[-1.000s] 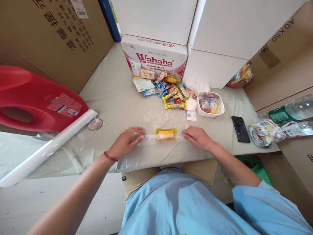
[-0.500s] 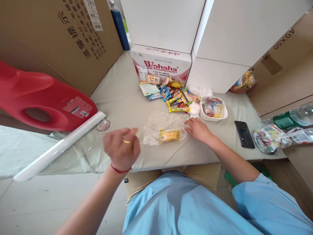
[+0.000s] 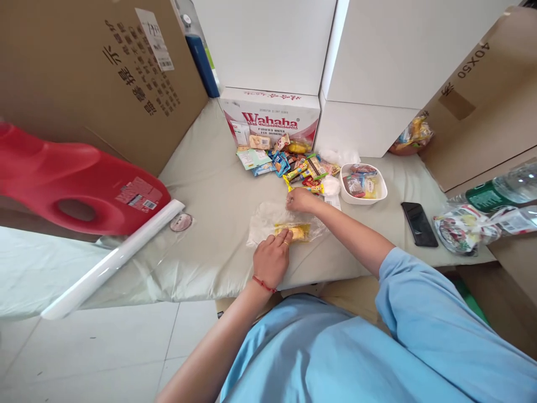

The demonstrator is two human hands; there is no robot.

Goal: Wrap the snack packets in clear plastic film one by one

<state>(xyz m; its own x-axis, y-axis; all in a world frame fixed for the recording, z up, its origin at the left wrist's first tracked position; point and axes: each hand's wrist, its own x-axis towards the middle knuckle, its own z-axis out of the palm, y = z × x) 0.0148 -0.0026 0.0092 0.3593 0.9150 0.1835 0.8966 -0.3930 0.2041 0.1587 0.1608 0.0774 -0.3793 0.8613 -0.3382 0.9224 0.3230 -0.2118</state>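
Note:
A yellow-wrapped snack lies on a crinkled clear plastic sheet on the covered table. My left hand, with a ring and a red string bracelet, rests its outstretched fingers on the left part of the snack. Over the far edge of the plastic, my right hand has its fingers closed, seemingly pinching the film; the fingertips are partly hidden. Just beyond it lies a pile of small snack packets, next to a white bowl holding several more packets.
A white roll lies diagonally at the left beside a red jug. A round label is near the roll's end. At the right are a black phone and plastic bottles. A Wahaha carton stands behind the snacks.
My left hand has come right and down onto the yellow-wrapped snack. My right hand has moved left from the plastic's right edge to its far edge.

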